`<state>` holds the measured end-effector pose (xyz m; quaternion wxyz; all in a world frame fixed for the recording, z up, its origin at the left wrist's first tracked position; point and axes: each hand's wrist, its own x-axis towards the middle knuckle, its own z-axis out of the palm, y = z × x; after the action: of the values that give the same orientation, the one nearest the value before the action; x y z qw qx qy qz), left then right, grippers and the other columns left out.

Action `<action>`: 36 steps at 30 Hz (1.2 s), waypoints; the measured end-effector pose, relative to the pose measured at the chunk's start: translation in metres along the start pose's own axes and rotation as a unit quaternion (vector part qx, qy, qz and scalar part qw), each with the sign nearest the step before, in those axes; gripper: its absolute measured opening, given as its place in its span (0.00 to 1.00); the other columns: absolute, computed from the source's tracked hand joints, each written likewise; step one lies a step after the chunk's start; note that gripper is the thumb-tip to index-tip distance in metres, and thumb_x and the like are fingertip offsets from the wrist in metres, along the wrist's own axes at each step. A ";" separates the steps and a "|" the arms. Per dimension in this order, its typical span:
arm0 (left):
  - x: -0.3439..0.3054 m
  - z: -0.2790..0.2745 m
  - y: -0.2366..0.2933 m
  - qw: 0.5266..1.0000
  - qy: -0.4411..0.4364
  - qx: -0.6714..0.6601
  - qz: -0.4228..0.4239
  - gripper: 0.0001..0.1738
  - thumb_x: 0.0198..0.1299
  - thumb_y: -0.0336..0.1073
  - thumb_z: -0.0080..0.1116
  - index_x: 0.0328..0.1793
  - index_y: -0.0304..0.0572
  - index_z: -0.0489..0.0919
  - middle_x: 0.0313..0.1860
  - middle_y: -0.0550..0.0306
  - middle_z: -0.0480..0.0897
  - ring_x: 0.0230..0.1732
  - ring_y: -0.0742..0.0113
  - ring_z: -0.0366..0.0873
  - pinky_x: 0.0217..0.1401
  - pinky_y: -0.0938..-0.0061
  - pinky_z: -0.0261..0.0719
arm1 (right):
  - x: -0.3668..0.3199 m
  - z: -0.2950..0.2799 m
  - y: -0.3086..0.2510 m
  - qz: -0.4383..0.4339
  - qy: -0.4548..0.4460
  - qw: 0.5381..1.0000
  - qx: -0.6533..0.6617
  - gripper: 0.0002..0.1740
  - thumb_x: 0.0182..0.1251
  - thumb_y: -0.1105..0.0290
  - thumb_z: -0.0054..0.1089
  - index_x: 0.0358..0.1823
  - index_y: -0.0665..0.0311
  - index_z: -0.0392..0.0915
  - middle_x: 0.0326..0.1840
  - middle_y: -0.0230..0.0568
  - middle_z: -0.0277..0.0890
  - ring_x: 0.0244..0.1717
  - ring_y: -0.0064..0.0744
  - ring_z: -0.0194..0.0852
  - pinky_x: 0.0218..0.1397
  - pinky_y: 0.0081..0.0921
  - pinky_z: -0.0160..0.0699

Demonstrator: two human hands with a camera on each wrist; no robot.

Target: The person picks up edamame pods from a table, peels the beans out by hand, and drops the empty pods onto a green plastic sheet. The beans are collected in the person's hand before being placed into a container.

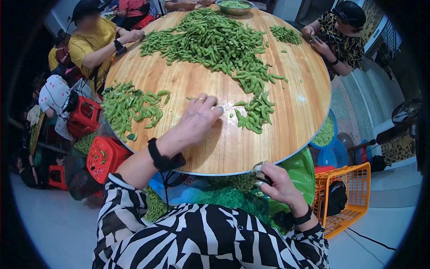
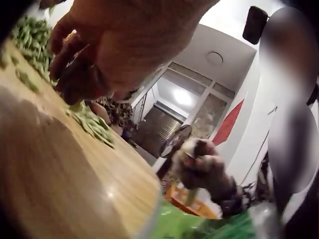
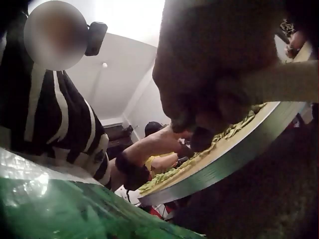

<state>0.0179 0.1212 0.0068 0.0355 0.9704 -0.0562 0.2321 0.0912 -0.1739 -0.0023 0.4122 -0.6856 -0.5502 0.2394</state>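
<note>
My left hand [image 1: 200, 117] reaches over the round wooden table [image 1: 215, 152], its fingers bent down toward the tabletop. A bit of green edamame pod [image 1: 190, 98] shows just past its fingers; I cannot tell whether they grip it. The thumb has a greyish tip. To its right lies a small group of edamame pods [image 1: 256, 114], with a loose bean [image 1: 231, 115] beside them. At the table's near edge, my right hand [image 1: 280, 184] is curled around a small dark object [image 1: 265, 179], mostly hidden by the fingers. In the left wrist view this right hand [image 2: 202, 164] appears beyond the table edge.
A large edamame heap [image 1: 215, 40] covers the table's far side, and another pile [image 1: 130, 107] lies left. A metal bowl [image 1: 234, 6] stands at the back. Other people sit around the table. Red stools [image 1: 105, 157], an orange crate [image 1: 342, 197] and a green tub [image 1: 300, 172] surround me.
</note>
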 end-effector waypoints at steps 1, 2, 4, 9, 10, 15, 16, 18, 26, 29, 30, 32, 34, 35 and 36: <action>0.006 0.007 -0.003 1.000 0.001 0.001 0.000 0.15 0.42 0.26 0.61 0.41 0.41 0.78 0.38 0.50 0.77 0.43 0.50 0.74 0.44 0.63 0.75 | 0.001 0.001 0.000 -0.001 0.000 1.000 -0.001 0.13 0.54 0.75 0.57 0.42 0.69 0.72 0.32 0.48 0.71 0.33 0.44 0.72 0.37 0.33 0.72; 0.013 0.018 -0.002 0.997 -0.025 -0.072 0.007 0.15 0.42 0.25 0.60 0.40 0.42 0.78 0.38 0.50 0.76 0.44 0.50 0.74 0.45 0.63 0.74 | 0.001 0.004 -0.001 0.030 0.009 0.999 0.023 0.14 0.56 0.75 0.55 0.45 0.70 0.72 0.32 0.48 0.71 0.32 0.43 0.72 0.37 0.33 0.72; 0.028 0.037 0.000 0.987 -0.041 -0.144 0.057 0.15 0.43 0.23 0.58 0.40 0.42 0.78 0.39 0.51 0.76 0.44 0.50 0.73 0.46 0.64 0.74 | 0.002 0.006 -0.004 0.059 0.019 0.997 0.044 0.16 0.58 0.75 0.52 0.49 0.70 0.72 0.32 0.47 0.71 0.31 0.42 0.71 0.37 0.33 0.72; 0.037 0.059 0.002 0.987 -0.052 -0.115 0.099 0.15 0.43 0.23 0.57 0.40 0.40 0.76 0.39 0.51 0.75 0.42 0.49 0.73 0.44 0.61 0.74 | -0.003 0.004 -0.009 0.172 0.089 0.945 0.265 0.22 0.70 0.72 0.41 0.64 0.69 0.65 0.28 0.34 0.72 0.23 0.21 0.67 0.26 0.20 0.66; 0.037 0.062 0.001 0.986 -0.021 -0.143 0.084 0.14 0.44 0.23 0.57 0.41 0.39 0.77 0.38 0.51 0.76 0.40 0.51 0.73 0.42 0.63 0.75 | -0.003 0.005 -0.008 0.172 0.090 0.945 0.265 0.22 0.70 0.72 0.41 0.64 0.69 0.65 0.28 0.34 0.72 0.23 0.21 0.67 0.26 0.20 0.66; 0.035 0.032 0.025 0.930 -0.043 -0.359 -0.070 0.10 0.56 0.28 0.58 0.45 0.39 0.78 0.32 0.55 0.78 0.31 0.65 0.74 0.33 0.74 0.72 | 0.010 0.005 -0.005 0.167 0.181 0.903 0.351 0.23 0.75 0.67 0.38 0.69 0.65 0.63 0.21 0.31 0.69 0.15 0.16 0.59 0.19 0.13 0.57; 0.036 0.016 0.036 0.853 -0.081 -0.489 -0.163 0.09 0.59 0.31 0.58 0.46 0.40 0.78 0.30 0.59 0.78 0.29 0.71 0.72 0.30 0.78 0.69 | 0.014 0.004 -0.008 0.169 0.177 0.892 0.381 0.24 0.76 0.65 0.38 0.69 0.64 0.61 0.21 0.32 0.70 0.15 0.16 0.60 0.18 0.13 0.58; 0.029 0.009 0.049 0.703 -0.139 -0.649 -0.256 0.09 0.65 0.36 0.57 0.47 0.42 0.79 0.28 0.69 0.75 0.27 0.83 0.69 0.27 0.84 0.65 | 0.021 0.006 -0.009 0.154 0.172 0.885 0.404 0.24 0.77 0.64 0.38 0.70 0.64 0.61 0.21 0.33 0.70 0.16 0.16 0.61 0.18 0.13 0.58; 0.009 0.012 0.073 0.680 -0.140 -0.674 -0.253 0.10 0.66 0.35 0.56 0.50 0.41 0.78 0.28 0.70 0.73 0.26 0.83 0.66 0.26 0.84 0.63 | 0.026 0.011 -0.014 0.133 0.157 0.862 0.463 0.25 0.77 0.63 0.39 0.71 0.63 0.59 0.21 0.35 0.69 0.16 0.17 0.60 0.17 0.13 0.58; 0.007 0.014 0.076 0.684 -0.129 -0.674 -0.246 0.10 0.66 0.35 0.56 0.51 0.42 0.78 0.29 0.69 0.73 0.27 0.83 0.66 0.27 0.84 0.64 | 0.024 0.012 -0.012 0.127 0.152 0.846 0.495 0.24 0.77 0.63 0.39 0.70 0.63 0.61 0.20 0.35 0.68 0.15 0.17 0.60 0.17 0.13 0.58; 0.006 0.016 0.077 0.709 -0.110 -0.658 -0.229 0.10 0.66 0.34 0.56 0.51 0.41 0.78 0.30 0.69 0.74 0.28 0.83 0.67 0.27 0.84 0.64 | 0.024 0.012 -0.011 0.127 0.152 0.846 0.495 0.24 0.77 0.63 0.39 0.70 0.63 0.61 0.20 0.35 0.68 0.15 0.17 0.60 0.17 0.13 0.58; 0.006 0.015 0.076 0.732 -0.090 -0.641 -0.211 0.10 0.66 0.33 0.55 0.51 0.41 0.78 0.30 0.69 0.74 0.28 0.83 0.67 0.28 0.84 0.65 | 0.023 0.013 -0.010 0.133 0.161 0.840 0.501 0.24 0.76 0.63 0.40 0.69 0.64 0.62 0.19 0.34 0.67 0.15 0.17 0.59 0.16 0.13 0.56; 0.007 0.012 0.075 0.834 -0.053 -0.533 -0.135 0.09 0.62 0.25 0.54 0.48 0.34 0.79 0.32 0.60 0.79 0.32 0.74 0.74 0.36 0.76 0.74 | 0.025 0.013 -0.013 0.129 0.162 0.840 0.502 0.23 0.76 0.64 0.40 0.68 0.65 0.63 0.18 0.34 0.66 0.14 0.17 0.58 0.16 0.13 0.56; 0.006 0.012 0.076 0.834 -0.053 -0.533 -0.135 0.09 0.62 0.25 0.54 0.48 0.34 0.79 0.32 0.60 0.79 0.32 0.74 0.74 0.36 0.76 0.74 | 0.026 0.013 -0.014 0.125 0.164 0.839 0.504 0.23 0.76 0.64 0.41 0.68 0.66 0.64 0.18 0.33 0.66 0.14 0.17 0.57 0.15 0.13 0.56; 0.006 0.012 0.076 0.847 -0.047 -0.516 -0.121 0.09 0.62 0.25 0.54 0.48 0.33 0.78 0.32 0.59 0.80 0.32 0.73 0.75 0.36 0.75 0.75 | 0.026 0.013 -0.013 0.125 0.163 0.839 0.504 0.23 0.76 0.64 0.41 0.68 0.66 0.64 0.18 0.33 0.66 0.14 0.17 0.57 0.15 0.13 0.56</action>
<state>0.0194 0.0441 0.0020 0.5565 0.8209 -0.0517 0.1178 0.0808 -0.1449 0.0050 0.7511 -0.4756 -0.1880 0.4175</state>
